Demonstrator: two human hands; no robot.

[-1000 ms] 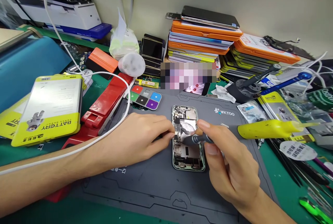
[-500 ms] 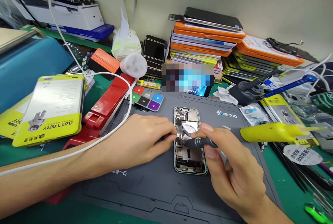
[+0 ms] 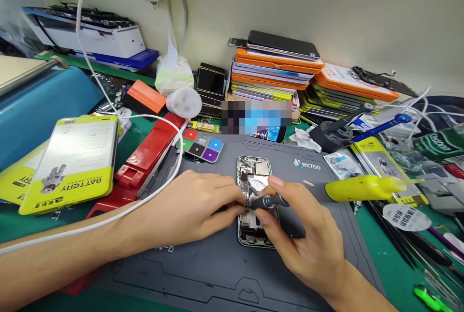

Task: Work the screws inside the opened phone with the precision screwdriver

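Observation:
An opened smartphone [image 3: 255, 237] lies on the grey work mat [image 3: 203, 263] with its metal plates, flex cables and dark lower parts exposed. My left hand [image 3: 206, 203] comes in from the left. Its fingers are bent and closed together on the phone's left edge, and the fingertips are partly hidden. Between the thumb and fingers of my right hand [image 3: 311, 234] is a dark grey screwdriver [image 3: 268, 201], tilted over the middle of the phone. Its tip cannot be made out. Beyond my right hand rests a yellow bottle with a thin nozzle [image 3: 357, 187].
A white cable [image 3: 152, 193] crosses over my left forearm. Battery packs [image 3: 72, 167] and a red stapler-like tool [image 3: 148, 152] lie left. Behind the mat stand a lit phone [image 3: 266, 133] and stacked orange boxes [image 3: 275, 67]. Tweezers [image 3: 393, 234] and a tool holder [image 3: 329, 133] are at right.
The view has shifted a little, so the phone and my right hand appear farther left. My right fingers and the screwdriver remain over the phone. My left hand stays at its edge.

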